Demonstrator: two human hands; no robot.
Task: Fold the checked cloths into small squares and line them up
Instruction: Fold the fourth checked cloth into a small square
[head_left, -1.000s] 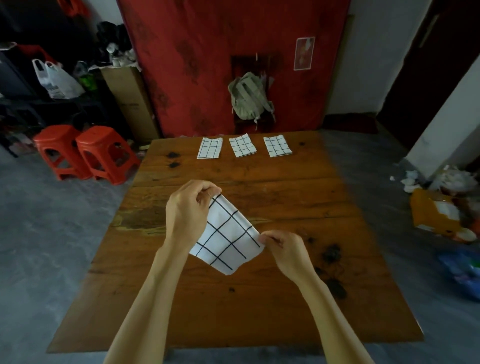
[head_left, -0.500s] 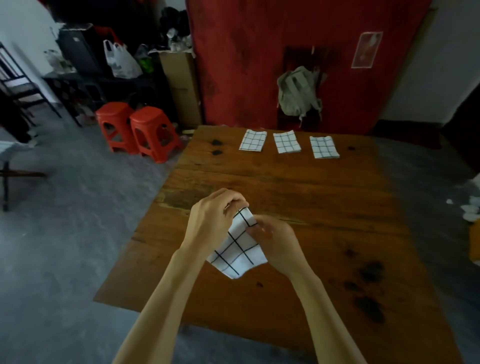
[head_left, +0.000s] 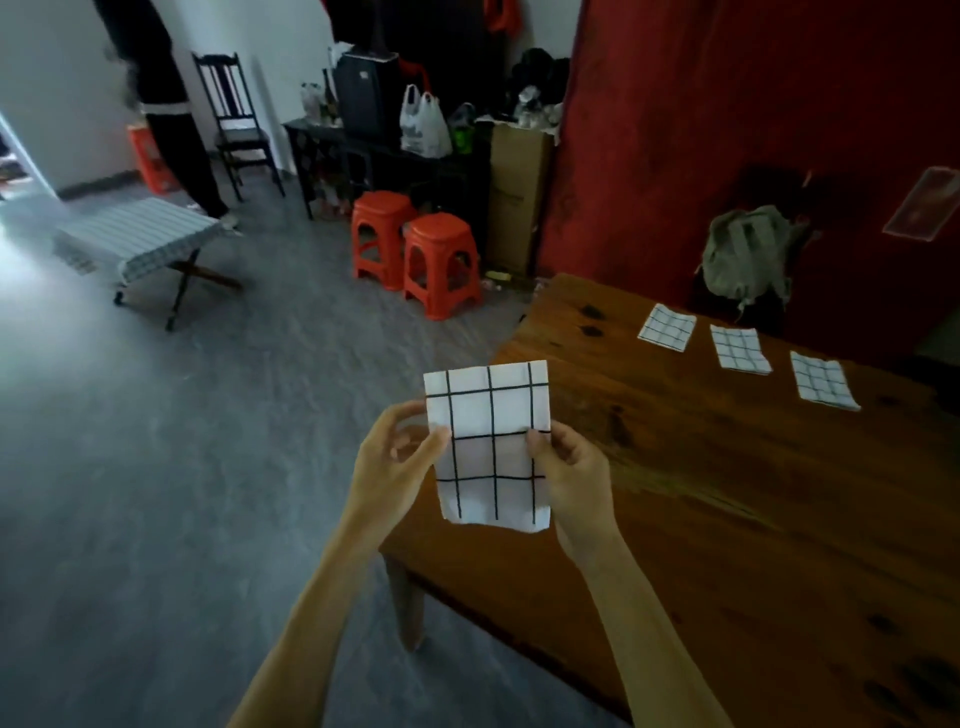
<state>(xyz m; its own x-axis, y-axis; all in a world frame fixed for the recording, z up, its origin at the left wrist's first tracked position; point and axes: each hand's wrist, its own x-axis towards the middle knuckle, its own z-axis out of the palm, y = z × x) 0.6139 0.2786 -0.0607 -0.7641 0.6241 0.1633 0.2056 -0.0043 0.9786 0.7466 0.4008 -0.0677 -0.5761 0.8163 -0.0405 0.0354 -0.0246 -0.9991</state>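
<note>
I hold a white cloth with black checks (head_left: 491, 441) upright in the air over the left edge of the wooden table (head_left: 727, 493). My left hand (head_left: 397, 457) pinches its left side and my right hand (head_left: 569, 470) pinches its right side. The cloth is folded to a small rectangle. Three folded checked cloths lie in a row at the table's far side: one on the left (head_left: 667, 327), one in the middle (head_left: 739, 349) and one on the right (head_left: 824, 382).
Two orange plastic stools (head_left: 415, 254) stand on the grey floor left of the table. A small table with a striped cover (head_left: 137, 236) is further left, near a person's dark-clothed legs (head_left: 176, 135). A grey backpack (head_left: 748, 254) hangs behind the table.
The view has swung left. The cloth went from bunched between both hands over the table to held up flat and upright at the table's left edge.
</note>
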